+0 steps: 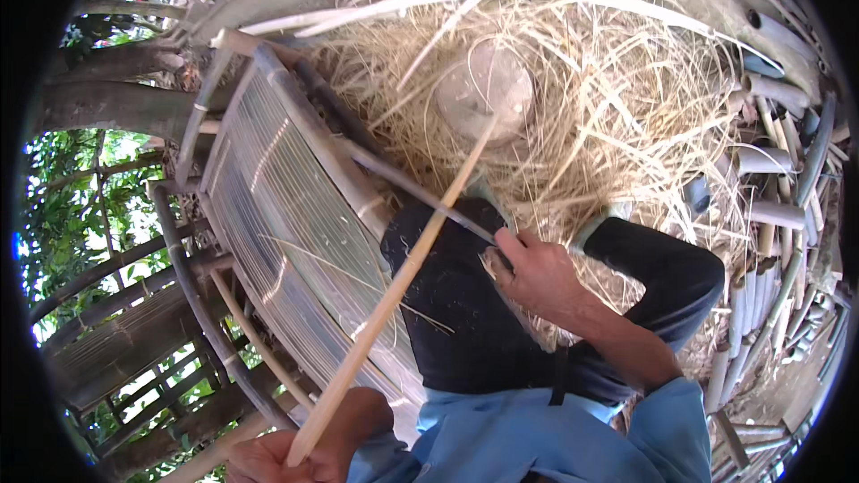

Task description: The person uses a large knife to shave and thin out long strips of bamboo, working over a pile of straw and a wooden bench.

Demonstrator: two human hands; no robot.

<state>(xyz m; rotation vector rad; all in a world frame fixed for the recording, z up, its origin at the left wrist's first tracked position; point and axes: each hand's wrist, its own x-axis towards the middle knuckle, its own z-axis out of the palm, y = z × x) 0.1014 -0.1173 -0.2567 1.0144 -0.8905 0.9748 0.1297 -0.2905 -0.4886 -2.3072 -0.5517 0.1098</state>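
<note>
No writing to read
No label, brand name, number or sign can be made out on anything in this head view.

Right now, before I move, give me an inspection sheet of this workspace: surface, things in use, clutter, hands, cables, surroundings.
Surface: slatted bench at left; round block ahead.
Things in use: long pale strip crossing a knife; contact unclear.
Clutter: pale shavings heaped around the block.
Hands: left hand grips the strip's near end; right hand grips the knife's handle.
Cables: nothing seen.
Surroundings: cut tubular pieces at right; green foliage at far left.
</note>
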